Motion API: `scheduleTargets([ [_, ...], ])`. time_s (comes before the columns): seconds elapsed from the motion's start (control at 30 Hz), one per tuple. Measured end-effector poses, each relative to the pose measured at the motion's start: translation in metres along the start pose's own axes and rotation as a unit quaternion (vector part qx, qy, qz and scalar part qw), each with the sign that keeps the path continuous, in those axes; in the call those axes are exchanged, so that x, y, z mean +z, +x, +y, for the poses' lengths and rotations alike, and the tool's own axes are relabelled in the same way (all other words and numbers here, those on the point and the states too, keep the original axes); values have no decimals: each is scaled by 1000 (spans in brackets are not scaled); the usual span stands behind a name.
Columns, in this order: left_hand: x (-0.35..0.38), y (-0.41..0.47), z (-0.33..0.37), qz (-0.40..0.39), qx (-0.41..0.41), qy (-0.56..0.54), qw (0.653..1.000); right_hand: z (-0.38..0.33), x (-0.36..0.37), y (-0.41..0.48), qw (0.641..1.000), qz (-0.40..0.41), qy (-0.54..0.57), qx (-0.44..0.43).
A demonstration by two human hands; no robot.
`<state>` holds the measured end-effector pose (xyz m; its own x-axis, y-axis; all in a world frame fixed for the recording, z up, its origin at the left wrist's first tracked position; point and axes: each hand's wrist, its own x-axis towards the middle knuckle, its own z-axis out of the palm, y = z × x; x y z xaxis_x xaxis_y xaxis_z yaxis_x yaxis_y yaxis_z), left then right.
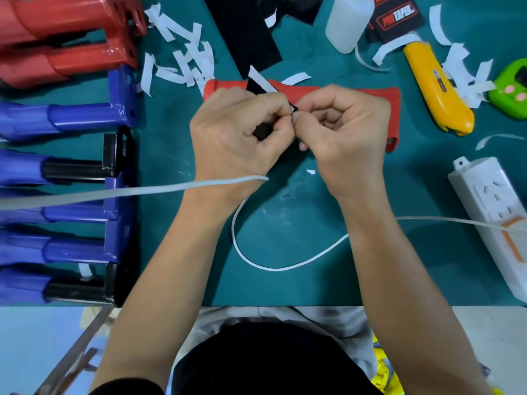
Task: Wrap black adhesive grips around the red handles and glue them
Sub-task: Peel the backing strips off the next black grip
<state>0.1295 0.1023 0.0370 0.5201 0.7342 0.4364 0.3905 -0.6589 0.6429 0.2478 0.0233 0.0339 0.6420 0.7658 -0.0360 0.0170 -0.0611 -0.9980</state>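
Observation:
A red handle lies crosswise on the green mat, just beyond both hands. My left hand and my right hand meet in front of it, fingertips pinching a small black adhesive grip strip between them. The strip's far end sticks up over the handle with a white backing strip peeling off it. Most of the black piece is hidden inside my fingers.
Red, blue and black-wrapped handles line the left side. Black sheet material, a white glue bottle, a yellow utility knife, a green timer, a white power strip, white cable and several peeled backing scraps lie around.

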Motion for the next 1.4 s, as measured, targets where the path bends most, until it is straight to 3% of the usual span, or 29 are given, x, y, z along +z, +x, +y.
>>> scheduleTargets([
  [0.57, -2, 11, 4, -72, -139, -192, 969, -1, -3, 5, 994, -38, 87, 58],
  [1.0, 0, 3, 0, -37, -90, -91, 991, 0, -4, 6, 992, -41, 89, 79],
  [1.4, 0, 3, 4, -47, -88, -105, 989, -1, -1, 5, 993, -15, 92, 72],
])
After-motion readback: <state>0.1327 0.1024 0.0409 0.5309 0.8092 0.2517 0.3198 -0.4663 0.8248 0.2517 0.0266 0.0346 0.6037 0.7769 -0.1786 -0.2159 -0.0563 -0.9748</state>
